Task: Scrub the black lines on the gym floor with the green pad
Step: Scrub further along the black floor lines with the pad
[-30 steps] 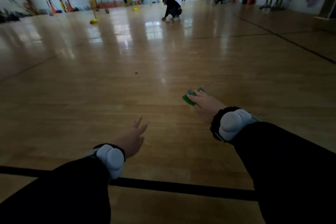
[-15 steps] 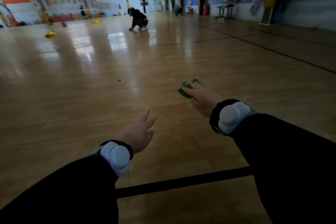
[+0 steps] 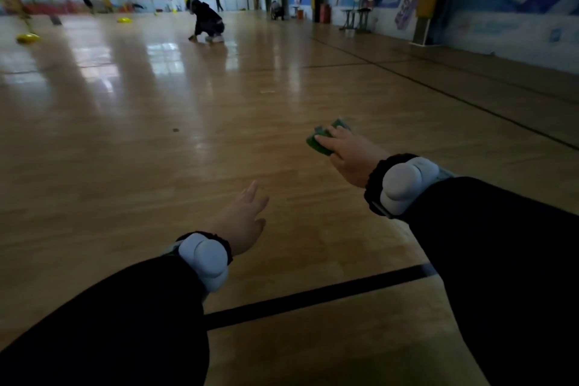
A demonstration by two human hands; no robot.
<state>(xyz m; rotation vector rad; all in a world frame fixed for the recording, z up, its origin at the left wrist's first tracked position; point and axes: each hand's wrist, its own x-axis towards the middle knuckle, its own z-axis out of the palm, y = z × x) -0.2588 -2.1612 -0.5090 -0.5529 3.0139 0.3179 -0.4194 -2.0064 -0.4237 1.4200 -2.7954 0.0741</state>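
Shifted rightward, right hand (image 3: pixel 351 153) grips crumpled green pad (image 3: pixel 322 139) above floor

Dim, soft; window glare on floor (image 3: pixel 163 56)

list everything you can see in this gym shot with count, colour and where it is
green pad: one, green, under the right hand on the floor
black line: one near, black, crossing the floor below both arms; thinner dark lines run far right
gym floor: one, glossy tan wood, fills the view
crouching person: one, dark clothes, far centre, low to the floor
yellow markers: at least two, far left
desk and chairs: by the right wall, count unclear
wrist devices: two, white, one on each wrist
hands: left hand open with nothing in it; right hand pressing the pad
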